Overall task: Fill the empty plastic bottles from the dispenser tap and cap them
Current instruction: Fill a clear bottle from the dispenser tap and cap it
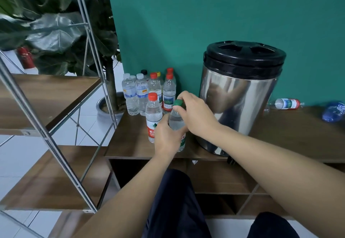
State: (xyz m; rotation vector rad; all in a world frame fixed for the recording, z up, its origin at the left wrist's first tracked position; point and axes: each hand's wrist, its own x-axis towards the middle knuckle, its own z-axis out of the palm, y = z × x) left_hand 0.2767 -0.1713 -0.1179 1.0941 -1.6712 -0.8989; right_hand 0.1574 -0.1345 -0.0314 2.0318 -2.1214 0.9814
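Observation:
A clear plastic bottle point(176, 121) holding water stands on the wooden counter point(130, 139), left of the steel dispenser point(240, 96) with its black lid. My left hand point(167, 137) grips the bottle's body. The fingers of my right hand point(196, 114) pinch its green cap point(178, 103) at the neck. A filled bottle with a red cap point(153, 116) stands just left of it. The tap point(230, 160) shows only as a dark part below the dispenser's base at the counter edge.
Several capped bottles point(147, 90) cluster at the back left by the green wall. Two bottles lie on their sides right of the dispenser, one red-labelled point(285, 104), one blue point(334, 111). A metal-framed shelf point(46, 98) and a potted plant point(110, 81) stand at left.

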